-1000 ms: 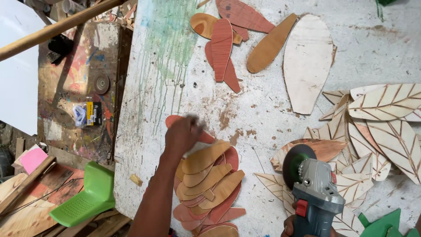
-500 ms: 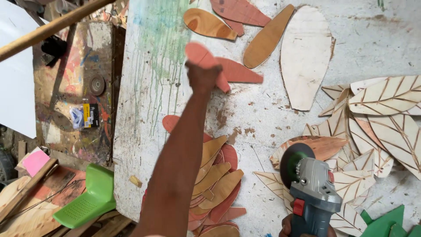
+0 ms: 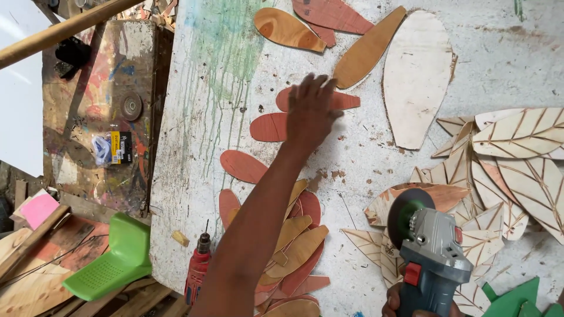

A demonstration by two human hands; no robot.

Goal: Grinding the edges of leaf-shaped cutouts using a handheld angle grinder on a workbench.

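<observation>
Two reddish wooden leaf blanks (image 3: 276,117) lie flat on the white, paint-stained tabletop (image 3: 194,147), partly under the left hand (image 3: 310,114). Their long axes run roughly left to right in the view; the upper one's pointed tip sticks out to the right of the hand, while the lower one's rounded end shows to the left. The left hand rests on them palm down, fingers spread flat and gripping nothing. A third red blank (image 3: 242,166) lies just below, tilted, and a heap of tan and red blanks (image 3: 294,246) sits nearer the person, under the forearm. Above the hand lie more tan and red pieces (image 3: 288,28) and a large pale oval panel (image 3: 416,76). Bare tabletop stretches left of the hand towards the table's left edge. The right hand (image 3: 411,305), mostly out of view at the bottom, is closed around the body of a grey angle grinder (image 3: 432,258), its disc over carved, veined leaves (image 3: 517,152). A red drill (image 3: 198,270) lies at the near edge.
</observation>
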